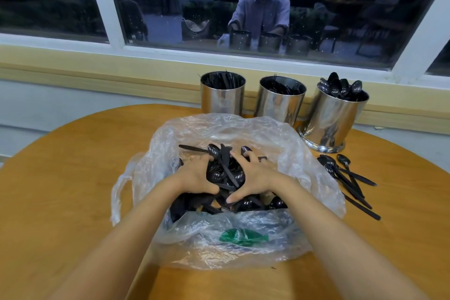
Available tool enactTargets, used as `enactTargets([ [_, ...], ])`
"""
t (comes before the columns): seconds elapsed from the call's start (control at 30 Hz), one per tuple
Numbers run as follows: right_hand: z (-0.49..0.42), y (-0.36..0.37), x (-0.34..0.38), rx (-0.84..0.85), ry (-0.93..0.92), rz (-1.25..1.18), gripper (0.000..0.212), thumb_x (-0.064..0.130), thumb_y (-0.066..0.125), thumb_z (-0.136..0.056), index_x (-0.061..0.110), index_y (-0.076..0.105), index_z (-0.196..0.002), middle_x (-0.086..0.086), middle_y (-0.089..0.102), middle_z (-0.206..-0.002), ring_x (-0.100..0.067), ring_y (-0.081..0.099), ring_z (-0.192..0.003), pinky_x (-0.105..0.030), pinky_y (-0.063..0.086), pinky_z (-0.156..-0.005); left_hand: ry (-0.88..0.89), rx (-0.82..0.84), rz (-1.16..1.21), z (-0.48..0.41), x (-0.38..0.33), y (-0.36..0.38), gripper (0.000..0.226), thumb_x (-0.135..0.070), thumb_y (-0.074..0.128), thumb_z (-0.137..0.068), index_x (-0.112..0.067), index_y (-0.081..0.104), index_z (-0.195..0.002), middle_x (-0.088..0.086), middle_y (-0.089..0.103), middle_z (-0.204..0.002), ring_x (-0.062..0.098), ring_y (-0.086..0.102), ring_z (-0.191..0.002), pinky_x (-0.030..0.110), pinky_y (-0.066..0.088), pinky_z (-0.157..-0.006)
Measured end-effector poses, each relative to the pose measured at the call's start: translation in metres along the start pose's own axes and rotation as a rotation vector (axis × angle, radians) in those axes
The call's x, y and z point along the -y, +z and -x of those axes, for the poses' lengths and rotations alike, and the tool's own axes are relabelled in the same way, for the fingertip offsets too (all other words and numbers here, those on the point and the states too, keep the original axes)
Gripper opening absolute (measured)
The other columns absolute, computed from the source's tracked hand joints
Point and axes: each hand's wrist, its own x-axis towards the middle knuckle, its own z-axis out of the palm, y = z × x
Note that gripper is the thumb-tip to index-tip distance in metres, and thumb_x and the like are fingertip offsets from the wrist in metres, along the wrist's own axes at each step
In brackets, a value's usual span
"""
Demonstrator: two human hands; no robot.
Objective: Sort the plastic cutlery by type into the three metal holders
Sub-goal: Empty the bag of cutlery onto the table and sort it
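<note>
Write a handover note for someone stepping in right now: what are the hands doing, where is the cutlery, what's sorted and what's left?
Hands: left hand and right hand are both inside the plastic bag, on the mixed cutlery pile. The right lies spread; whether the left grips anything cannot be told.
Done: right holder is heaped with spoons; middle holder seems to hold forks; left holder has dark pieces, type unclear.
Left: the bag's pile, plus loose spoons on the table right of the bag.
</note>
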Motion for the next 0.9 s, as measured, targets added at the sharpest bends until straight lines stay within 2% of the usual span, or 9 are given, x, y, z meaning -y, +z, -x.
enactTargets([
  [0.07,-0.001,0.001,-0.007,-0.071,-0.029,-0.041,0.121,0.057,0.081,-0.066,0.037,0.001,-0.154,-0.003,0.013,-0.154,-0.037,0.023,-0.139,-0.047,0.033,-0.111,-0.001,0.001,0.032,0.002,0.003,0.000,0.108,-0.055,0.059,-0.055,-0.015,0.027,-0.151,0.010,0.034,-0.152,0.030,0.033,-0.139,0.041,0.034,-0.112],
  [0.13,0.001,0.003,-0.009,-0.104,-0.063,-0.059,0.114,0.052,0.081,-0.068,0.034,0.007,-0.154,-0.002,0.022,-0.146,-0.032,0.033,-0.133,-0.043,0.039,-0.106,0.001,0.037,-0.018,0.007,0.000,0.001,0.111,-0.060,0.059,-0.055,-0.020,0.023,-0.153,0.007,0.028,-0.154,0.032,0.026,-0.140,0.040,0.030,-0.113],
  [0.23,0.005,0.008,-0.003,-0.096,-0.097,0.019,0.109,0.052,0.078,-0.070,0.035,0.009,-0.153,0.001,0.019,-0.148,-0.033,0.031,-0.133,-0.046,0.038,-0.106,0.046,0.081,-0.169,0.009,-0.007,0.007,0.120,-0.065,0.073,-0.056,-0.025,0.016,-0.154,0.005,0.023,-0.151,0.035,0.023,-0.138,0.045,0.028,-0.113],
  [0.33,0.008,0.015,0.002,-0.080,-0.114,0.056,0.116,0.058,0.078,-0.069,0.034,0.003,-0.155,0.003,0.007,-0.157,-0.033,0.021,-0.140,-0.049,0.035,-0.107,0.067,0.024,-0.165,0.003,-0.004,0.011,0.103,-0.052,0.082,-0.068,-0.020,0.025,-0.148,0.009,0.032,-0.140,0.032,0.034,-0.130,0.042,0.036,-0.107],
  [0.43,0.012,0.019,0.002,-0.193,-0.090,0.068,0.109,0.046,0.078,-0.071,0.030,0.009,-0.154,0.000,0.020,-0.150,-0.030,0.035,-0.130,-0.042,0.044,-0.098,0.058,-0.042,-0.131,0.001,0.001,0.010,0.086,-0.036,0.079,-0.074,-0.016,0.031,-0.143,0.012,0.044,-0.131,0.028,0.047,-0.117,0.038,0.045,-0.093],
  [0.57,0.014,0.022,0.000,-0.340,-0.055,0.075,0.101,0.038,0.077,-0.072,0.032,0.015,-0.152,-0.009,0.036,-0.133,-0.029,0.049,-0.107,-0.036,0.049,-0.080,0.026,-0.174,-0.256,0.003,0.001,0.013,0.069,-0.032,0.075,-0.076,-0.017,0.039,-0.133,0.011,0.053,-0.115,0.031,0.056,-0.103,0.041,0.051,-0.082],
  [0.7,0.011,0.021,0.001,-0.305,-0.070,0.162,0.099,0.047,0.070,-0.077,0.031,0.008,-0.153,-0.015,0.046,-0.126,-0.034,0.050,-0.106,-0.037,0.047,-0.080,0.049,-0.290,-0.318,0.003,-0.001,0.021,0.059,-0.032,0.070,-0.081,-0.018,0.040,-0.131,0.008,0.053,-0.115,0.032,0.059,-0.101,0.041,0.052,-0.076],
  [0.77,0.011,0.017,0.002,-0.275,-0.073,0.160,0.097,0.045,0.071,-0.075,0.031,0.013,-0.152,-0.015,0.047,-0.124,-0.034,0.052,-0.104,-0.038,0.048,-0.082,0.053,-0.300,-0.263,0.001,0.002,0.022,0.058,-0.033,0.070,-0.082,-0.019,0.041,-0.130,0.008,0.056,-0.115,0.032,0.060,-0.101,0.040,0.050,-0.074],
  [0.9,0.011,0.012,-0.002,-0.222,-0.085,0.125,0.087,0.035,0.072,-0.078,0.034,0.022,-0.149,-0.013,0.050,-0.117,-0.033,0.051,-0.105,-0.034,0.044,-0.075,0.074,-0.345,-0.207,0.002,0.008,0.018,0.052,-0.029,0.071,-0.080,-0.017,0.046,-0.124,0.007,0.065,-0.106,0.031,0.061,-0.097,0.039,0.049,-0.072],
])
